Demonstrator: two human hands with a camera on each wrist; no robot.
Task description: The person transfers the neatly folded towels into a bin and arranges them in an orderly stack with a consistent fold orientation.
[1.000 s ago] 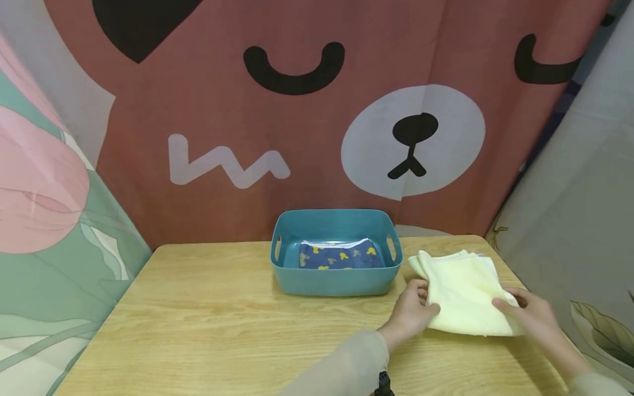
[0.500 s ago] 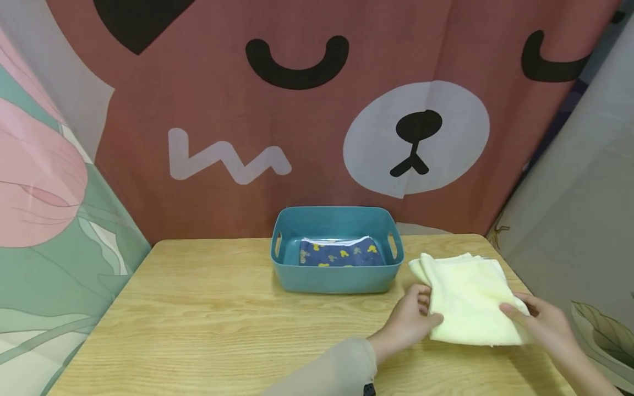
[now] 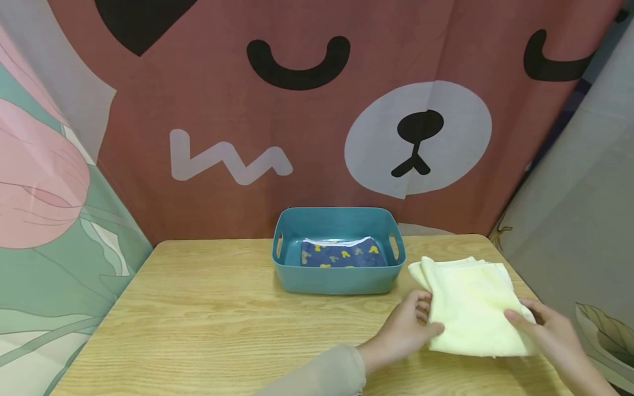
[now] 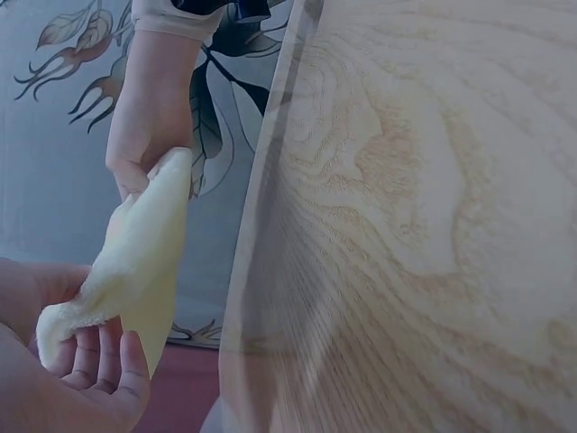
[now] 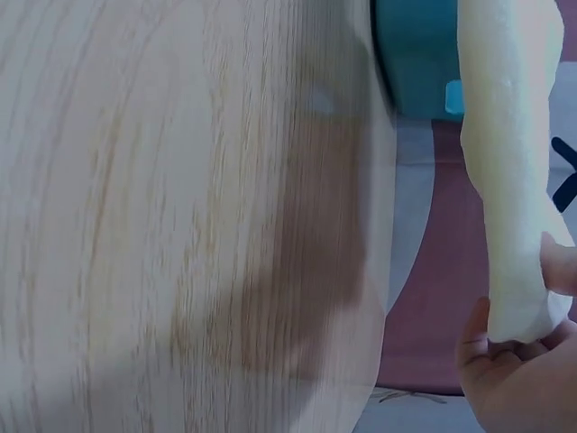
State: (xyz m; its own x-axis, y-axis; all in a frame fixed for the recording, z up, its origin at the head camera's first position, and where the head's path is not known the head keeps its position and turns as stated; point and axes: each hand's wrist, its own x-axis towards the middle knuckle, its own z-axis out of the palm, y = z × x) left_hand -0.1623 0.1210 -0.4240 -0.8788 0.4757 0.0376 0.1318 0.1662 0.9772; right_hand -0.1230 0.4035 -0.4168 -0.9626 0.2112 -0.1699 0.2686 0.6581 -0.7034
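Observation:
A folded pale yellow towel (image 3: 475, 308) is held above the right part of the table, its layers showing along the far edge. My left hand (image 3: 408, 327) grips its left side, thumb on top and fingers underneath. At the opposite side my right hand (image 3: 550, 330) pinches the edge between thumb and fingers. In the left wrist view the towel (image 4: 149, 244) is seen from its side, with both hands on it. The right wrist view shows the towel's (image 5: 514, 171) thick folded edge in the right hand (image 5: 527, 379).
A teal basket (image 3: 339, 281) with handle cutouts stands at the table's back, left of the towel. Inside lies a folded navy cloth (image 3: 344, 254) with yellow figures. The wooden table (image 3: 198, 319) meets a bear-print curtain (image 3: 223, 209) behind.
Both hands have drawn the towel slightly toward me and to the right. The basket and the navy cloth inside it stay in place.

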